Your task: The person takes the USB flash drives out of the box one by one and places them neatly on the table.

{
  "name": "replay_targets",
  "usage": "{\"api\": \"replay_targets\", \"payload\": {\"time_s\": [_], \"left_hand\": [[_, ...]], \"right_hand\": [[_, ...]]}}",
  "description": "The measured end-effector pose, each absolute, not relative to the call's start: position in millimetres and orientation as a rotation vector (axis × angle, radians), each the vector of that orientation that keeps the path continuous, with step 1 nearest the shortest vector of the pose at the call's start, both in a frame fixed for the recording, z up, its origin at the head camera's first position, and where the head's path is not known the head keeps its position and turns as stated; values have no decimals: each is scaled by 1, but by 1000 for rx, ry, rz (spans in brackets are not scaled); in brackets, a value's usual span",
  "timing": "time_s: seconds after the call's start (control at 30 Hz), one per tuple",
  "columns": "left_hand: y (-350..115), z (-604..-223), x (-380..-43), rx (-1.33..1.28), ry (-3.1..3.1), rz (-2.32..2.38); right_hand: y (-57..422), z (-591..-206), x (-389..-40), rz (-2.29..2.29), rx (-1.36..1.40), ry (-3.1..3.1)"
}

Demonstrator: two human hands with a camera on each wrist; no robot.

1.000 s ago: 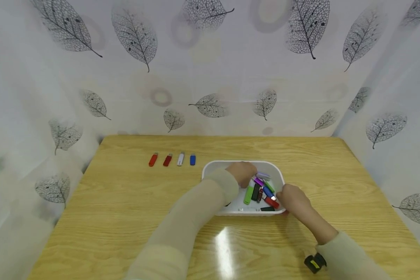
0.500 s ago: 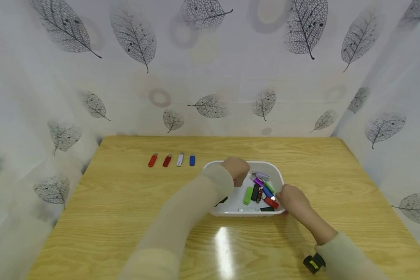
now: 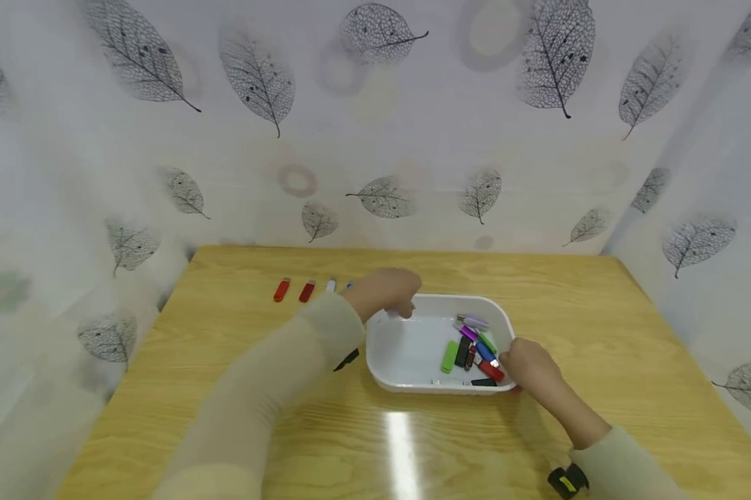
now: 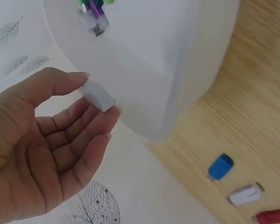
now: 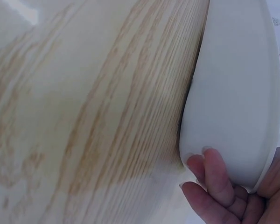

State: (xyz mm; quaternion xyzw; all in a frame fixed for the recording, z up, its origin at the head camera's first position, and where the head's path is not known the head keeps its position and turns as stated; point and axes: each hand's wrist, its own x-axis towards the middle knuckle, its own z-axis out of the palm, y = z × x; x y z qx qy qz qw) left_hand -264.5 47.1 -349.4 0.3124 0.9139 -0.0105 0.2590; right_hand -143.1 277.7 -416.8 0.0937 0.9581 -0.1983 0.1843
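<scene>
My left hand point(image 3: 384, 290) is over the back left rim of a white plastic bin point(image 3: 406, 354). Its thumb and fingers pinch a white USB stick point(image 4: 98, 95), seen in the left wrist view. At the bin's right end my right hand point(image 3: 530, 362) grips the rim, with fingers point(image 5: 217, 175) curled against the outer wall. Inside, USB sticks are heaped toward the right, among them a light green one point(image 3: 450, 357), a red one point(image 3: 491, 371) and a lilac one point(image 3: 476, 321).
Left of the bin lies a row of USB sticks: bright red point(image 3: 281, 289), dark red point(image 3: 307, 291), white point(image 4: 246, 194) and blue point(image 4: 220, 166). My left forearm partly covers the row in the head view. A leaf-print curtain point(image 3: 438, 139) surrounds the wooden table point(image 3: 325, 444).
My left hand has come up out of the bin and moved left to its back left rim, carrying the white USB stick. My right hand stays on the bin. The head view has shifted slightly.
</scene>
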Motion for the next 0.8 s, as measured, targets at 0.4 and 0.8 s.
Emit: {"api": "replay_targets", "payload": {"time_s": [0.4, 0.8], "left_hand": [[-5, -349, -264, 899, 2596, 56], [-71, -348, -272, 794, 2706, 185]], "right_hand": [[278, -415, -142, -544, 214, 2711], [273, -415, -143, -567, 240, 2672]]}}
